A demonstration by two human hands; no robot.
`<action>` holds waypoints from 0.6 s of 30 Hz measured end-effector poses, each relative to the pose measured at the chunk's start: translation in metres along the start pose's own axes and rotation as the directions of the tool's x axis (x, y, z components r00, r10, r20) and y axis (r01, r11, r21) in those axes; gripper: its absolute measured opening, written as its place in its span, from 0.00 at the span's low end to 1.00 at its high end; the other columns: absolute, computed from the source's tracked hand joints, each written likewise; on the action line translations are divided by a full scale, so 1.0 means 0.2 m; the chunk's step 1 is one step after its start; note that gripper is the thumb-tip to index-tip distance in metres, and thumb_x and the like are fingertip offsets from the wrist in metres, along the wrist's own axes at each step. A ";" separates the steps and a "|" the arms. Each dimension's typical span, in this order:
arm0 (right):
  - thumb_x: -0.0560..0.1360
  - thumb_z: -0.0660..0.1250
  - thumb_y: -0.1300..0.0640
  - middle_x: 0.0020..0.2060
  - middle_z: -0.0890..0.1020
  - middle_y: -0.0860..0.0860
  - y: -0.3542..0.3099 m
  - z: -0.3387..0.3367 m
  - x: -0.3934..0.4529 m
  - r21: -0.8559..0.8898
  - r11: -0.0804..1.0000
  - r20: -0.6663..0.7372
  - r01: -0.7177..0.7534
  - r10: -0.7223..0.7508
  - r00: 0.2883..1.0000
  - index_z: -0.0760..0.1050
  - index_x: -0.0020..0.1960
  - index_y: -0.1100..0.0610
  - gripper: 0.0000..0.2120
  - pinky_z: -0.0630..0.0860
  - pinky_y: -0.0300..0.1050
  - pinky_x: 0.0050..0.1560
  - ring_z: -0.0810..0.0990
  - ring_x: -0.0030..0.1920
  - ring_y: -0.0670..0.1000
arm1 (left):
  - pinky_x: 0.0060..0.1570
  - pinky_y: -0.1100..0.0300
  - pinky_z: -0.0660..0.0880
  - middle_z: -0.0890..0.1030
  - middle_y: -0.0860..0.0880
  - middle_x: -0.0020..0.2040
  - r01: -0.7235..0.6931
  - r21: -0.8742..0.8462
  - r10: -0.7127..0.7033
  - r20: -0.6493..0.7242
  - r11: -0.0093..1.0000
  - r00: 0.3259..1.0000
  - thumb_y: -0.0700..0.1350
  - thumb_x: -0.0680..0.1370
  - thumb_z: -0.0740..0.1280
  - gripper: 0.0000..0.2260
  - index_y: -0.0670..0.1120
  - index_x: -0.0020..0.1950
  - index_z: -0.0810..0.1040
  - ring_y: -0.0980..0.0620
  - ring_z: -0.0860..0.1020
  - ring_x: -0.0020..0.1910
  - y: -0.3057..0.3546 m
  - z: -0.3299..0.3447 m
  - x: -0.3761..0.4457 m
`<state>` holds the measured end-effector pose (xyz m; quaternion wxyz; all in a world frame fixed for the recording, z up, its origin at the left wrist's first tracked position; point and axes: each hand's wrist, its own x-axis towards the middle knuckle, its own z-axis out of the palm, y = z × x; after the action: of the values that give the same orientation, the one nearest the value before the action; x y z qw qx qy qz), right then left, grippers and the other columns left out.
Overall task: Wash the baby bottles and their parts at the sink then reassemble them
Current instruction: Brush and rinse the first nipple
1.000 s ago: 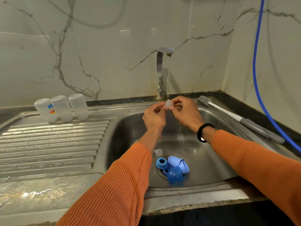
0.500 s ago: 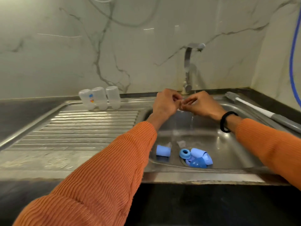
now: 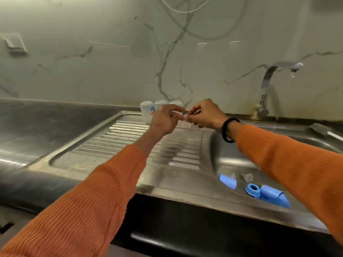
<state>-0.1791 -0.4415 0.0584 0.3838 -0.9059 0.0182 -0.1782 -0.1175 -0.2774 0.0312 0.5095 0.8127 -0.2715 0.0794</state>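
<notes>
Half a second ago we held the small clear teat (image 3: 182, 115) over the basin (image 3: 232, 162), just beside the tap (image 3: 265, 89); now we have carried it left, away from the stream, and it hangs above the back edge of the ribbed draining board (image 3: 130, 141), in front of the three clear bottles (image 3: 148, 110) standing upside down at the board's back edge. We judge from this that the rinse of this piece is over and we are about to set it down to drain near the bottles, or to check it first.

Our left hand (image 3: 165, 119) reaches forward and up from the near edge, wrist bent a little, thumb and forefinger closed on the left side of the teat, the other fingers loosely curled beneath. Our right hand (image 3: 204, 115) crosses in from over the basin, a black band (image 3: 227, 130) on its wrist, and its fingertips pinch the teat's right side. The piece itself is blurred and mostly hidden between the fingers, so we cannot tell its exact shape.

Plenty is left to wash: a blue cap (image 3: 228, 180), a blue ring (image 3: 252, 189), another blue cap (image 3: 274, 196) and a clear teat (image 3: 247, 177) lie on the basin floor near its front edge. The brush (image 3: 323, 129) rests on the sink's back right rim.
</notes>
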 end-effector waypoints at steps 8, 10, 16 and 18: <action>0.74 0.78 0.57 0.42 0.87 0.58 -0.24 0.50 0.26 -0.018 1.000 0.109 -0.013 0.015 0.994 0.83 0.49 0.63 0.10 0.86 0.49 0.45 0.87 0.43 0.53 | 0.58 0.44 0.79 0.87 0.50 0.41 0.165 -0.009 -0.164 -0.151 0.986 0.975 0.56 0.83 0.59 0.15 0.51 0.61 0.80 0.46 0.83 0.50 -0.37 -0.34 0.04; 0.75 0.77 0.61 0.41 0.87 0.58 -0.25 0.59 0.31 -0.063 0.998 0.084 0.009 -0.004 0.996 0.84 0.49 0.63 0.07 0.86 0.49 0.43 0.88 0.42 0.54 | 0.61 0.41 0.78 0.87 0.50 0.43 0.196 -0.049 -0.202 -0.161 0.979 0.966 0.61 0.82 0.54 0.20 0.52 0.63 0.78 0.46 0.83 0.52 -0.41 -0.37 0.04; 0.74 0.77 0.61 0.37 0.86 0.53 -0.25 0.72 0.41 -0.124 0.991 0.032 0.055 -0.051 0.998 0.83 0.45 0.59 0.04 0.86 0.48 0.43 0.87 0.37 0.50 | 0.63 0.39 0.75 0.84 0.46 0.53 0.245 -0.063 -0.253 -0.200 0.967 0.947 0.63 0.85 0.47 0.25 0.52 0.73 0.71 0.48 0.81 0.54 -0.39 -0.41 0.02; 0.74 0.78 0.61 0.37 0.86 0.53 -0.25 0.74 0.43 -0.133 0.989 0.012 0.058 -0.057 0.998 0.83 0.44 0.58 0.04 0.86 0.47 0.43 0.86 0.37 0.50 | 0.63 0.39 0.75 0.82 0.46 0.57 0.239 -0.064 -0.247 -0.203 0.969 0.948 0.63 0.85 0.46 0.25 0.51 0.73 0.70 0.47 0.81 0.55 -0.38 -0.40 0.01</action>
<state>-0.0537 -0.3191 0.0251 0.3171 -0.9304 0.0024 -0.1838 -0.0635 -0.1829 0.0097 0.5567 0.8170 -0.1159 0.0958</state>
